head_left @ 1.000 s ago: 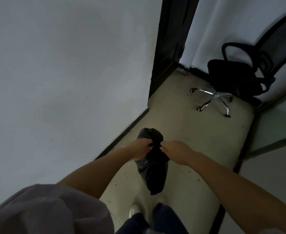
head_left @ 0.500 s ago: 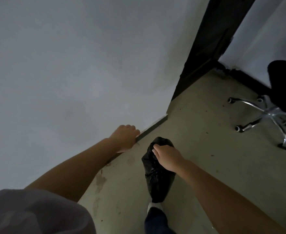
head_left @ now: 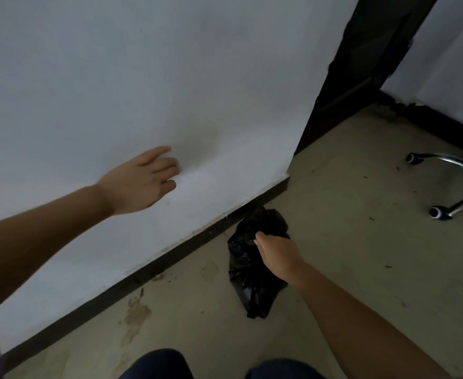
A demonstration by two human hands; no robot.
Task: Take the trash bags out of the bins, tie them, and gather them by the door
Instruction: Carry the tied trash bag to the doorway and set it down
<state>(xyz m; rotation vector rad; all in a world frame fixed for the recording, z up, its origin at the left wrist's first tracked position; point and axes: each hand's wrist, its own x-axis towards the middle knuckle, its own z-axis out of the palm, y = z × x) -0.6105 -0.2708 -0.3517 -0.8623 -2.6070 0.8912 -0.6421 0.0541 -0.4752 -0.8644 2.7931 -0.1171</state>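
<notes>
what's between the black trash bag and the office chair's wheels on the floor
Nothing: head view shows bare, stained floor between the black trash bag and the chair's wheels.

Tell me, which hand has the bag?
The right hand has the black bag, gripping its top down near the floor. The left hand holds nothing; its fingers are spread by the white wall.

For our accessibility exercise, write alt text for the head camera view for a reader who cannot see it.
A person's right hand grips the top of a small black trash bag at the foot of a white wall. The empty left hand reaches toward that wall. A dark door frame and chrome chair base lie beyond.
</notes>
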